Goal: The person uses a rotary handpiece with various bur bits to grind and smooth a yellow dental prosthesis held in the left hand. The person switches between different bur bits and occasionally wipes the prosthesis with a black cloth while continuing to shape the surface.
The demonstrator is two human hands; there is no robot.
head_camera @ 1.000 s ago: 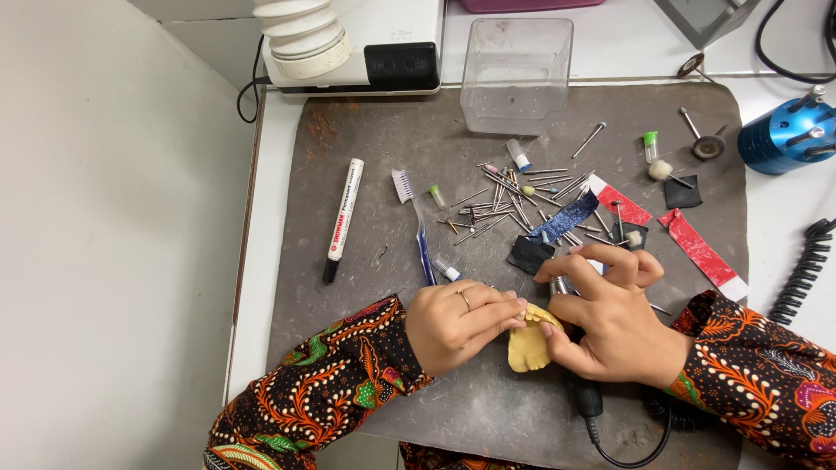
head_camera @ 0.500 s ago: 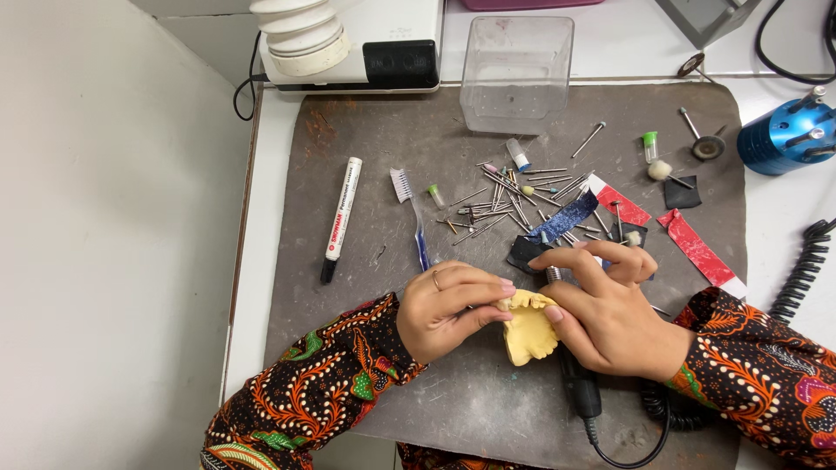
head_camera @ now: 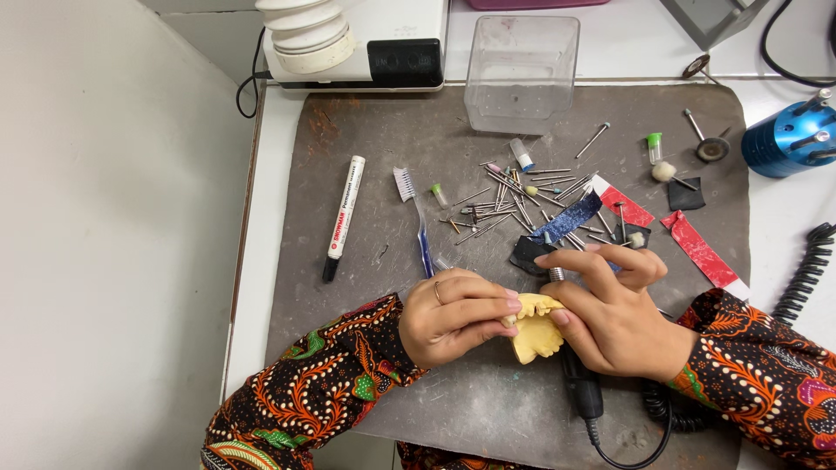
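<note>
Since a moment ago the yellow dental cast (head_camera: 535, 334) has tilted between the hands; left hand (head_camera: 455, 316) pinches its edge, right hand (head_camera: 615, 306) grips the handpiece (head_camera: 578, 383) against it, low on the table mat (head_camera: 374, 157). Grinding seems underway; next needs steady, light contact

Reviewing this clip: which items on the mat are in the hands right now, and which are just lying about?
In hand:
- left hand, gripping the pale yellow dental cast
- right hand, holding the black corded rotary handpiece against the cast

Lying about:
- white marker pen
- blue-handled toothbrush
- scattered metal burs
- red sandpaper strips
- clear plastic box
- blue metal bur holder
</note>
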